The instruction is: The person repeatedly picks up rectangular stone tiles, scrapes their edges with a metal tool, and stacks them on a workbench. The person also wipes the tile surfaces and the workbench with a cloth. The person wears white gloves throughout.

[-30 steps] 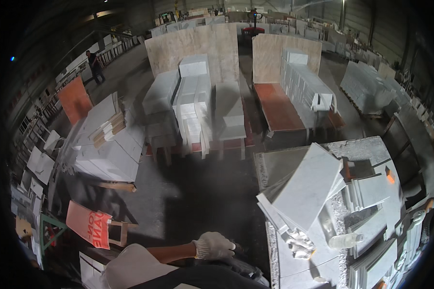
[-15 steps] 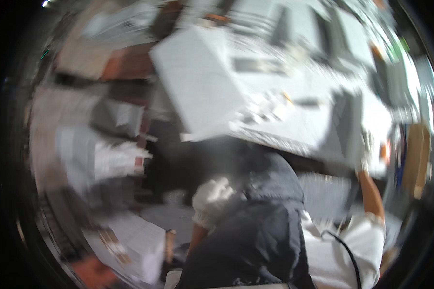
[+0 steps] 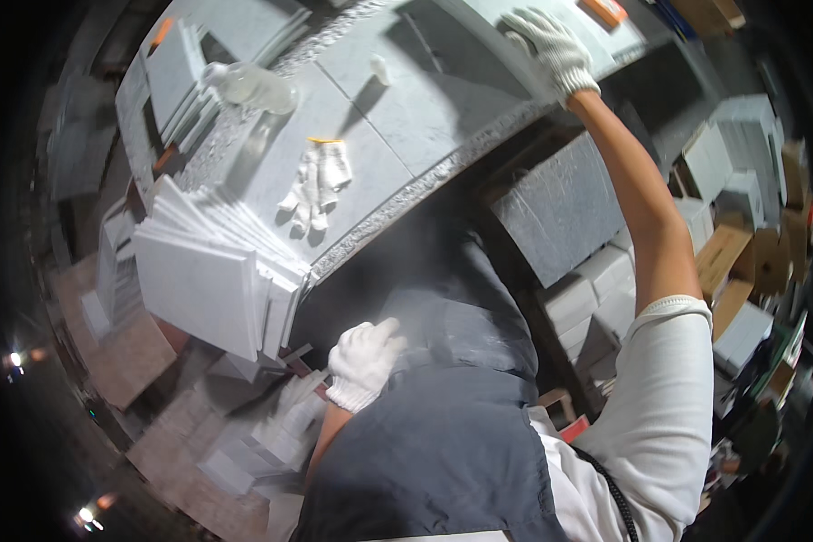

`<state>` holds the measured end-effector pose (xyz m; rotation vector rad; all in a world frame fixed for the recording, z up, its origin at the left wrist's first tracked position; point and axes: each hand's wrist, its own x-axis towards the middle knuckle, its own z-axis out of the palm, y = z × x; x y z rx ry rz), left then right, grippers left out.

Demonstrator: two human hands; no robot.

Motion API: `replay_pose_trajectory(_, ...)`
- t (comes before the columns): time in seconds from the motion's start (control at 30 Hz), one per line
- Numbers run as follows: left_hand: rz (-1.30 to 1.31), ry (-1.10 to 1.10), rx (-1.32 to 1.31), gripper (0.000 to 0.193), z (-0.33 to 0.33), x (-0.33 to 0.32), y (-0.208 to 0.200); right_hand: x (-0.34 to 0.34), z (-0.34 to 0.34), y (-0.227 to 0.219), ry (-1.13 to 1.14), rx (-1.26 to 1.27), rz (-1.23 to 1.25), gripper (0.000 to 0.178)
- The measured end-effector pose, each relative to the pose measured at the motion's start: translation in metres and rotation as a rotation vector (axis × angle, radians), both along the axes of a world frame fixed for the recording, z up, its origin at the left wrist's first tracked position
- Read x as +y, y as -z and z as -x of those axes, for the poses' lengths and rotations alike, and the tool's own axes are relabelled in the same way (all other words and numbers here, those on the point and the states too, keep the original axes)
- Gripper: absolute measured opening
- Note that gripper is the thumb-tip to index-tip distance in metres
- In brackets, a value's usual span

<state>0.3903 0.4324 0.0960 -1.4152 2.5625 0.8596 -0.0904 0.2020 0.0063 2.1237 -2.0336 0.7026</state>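
I wear white knit gloves on both hands. My left hand (image 3: 366,363) hangs beside the dark apron (image 3: 434,434) at my waist, fingers curled in, with nothing visible in it. My right hand (image 3: 551,54) reaches far forward over the stone-topped table (image 3: 370,172), its fingers stretched out by a pale grey slab (image 3: 488,45); whether they press on it I cannot tell. A spare white glove (image 3: 316,185) with a yellow cuff edge lies on the tabletop. Left of it, a fanned stack of white tiles (image 3: 199,289) leans at the table's corner.
A clear plastic bottle (image 3: 253,88) and more tiles (image 3: 185,90) are on the table's far left. An orange box (image 3: 605,13) lies past my right hand. Beneath the rough table edge leans a grey stone panel (image 3: 560,208). Cardboard boxes (image 3: 727,262) crowd the right.
My view has swung round, and the blur is gone. My right hand now shows far forward over the table, with its arm stretched out. My left hand remains low beside the apron.
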Motion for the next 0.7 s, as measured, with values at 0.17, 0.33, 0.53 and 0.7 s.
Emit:
replay_pose_trajectory(0.17, 0.097, 0.324, 0.096, 0.025, 0.007, -0.002, 0.009, 0.014, -0.011, 0.006, 0.213, -0.243, 0.026, 0.031)
replay_pose_trajectory(0.33, -0.050, 0.289, -0.138, 0.028, 0.010, 0.007, 0.001, 0.104, -0.040, 0.035, 0.352, -0.208, 0.227, 0.041)
replay_pose_trajectory(0.53, -0.152, 0.281, -0.255, 0.030, 0.007, 0.047, 0.008, 0.343, -0.107, 0.124, 1.227, -0.937, 0.113, 0.060)
replay_pose_trajectory(0.7, -0.181, 0.391, -0.238, 0.027, 0.007, 0.082, 0.013, 0.456, -0.161, 0.197, 1.542, -1.802, -0.182, 0.080)
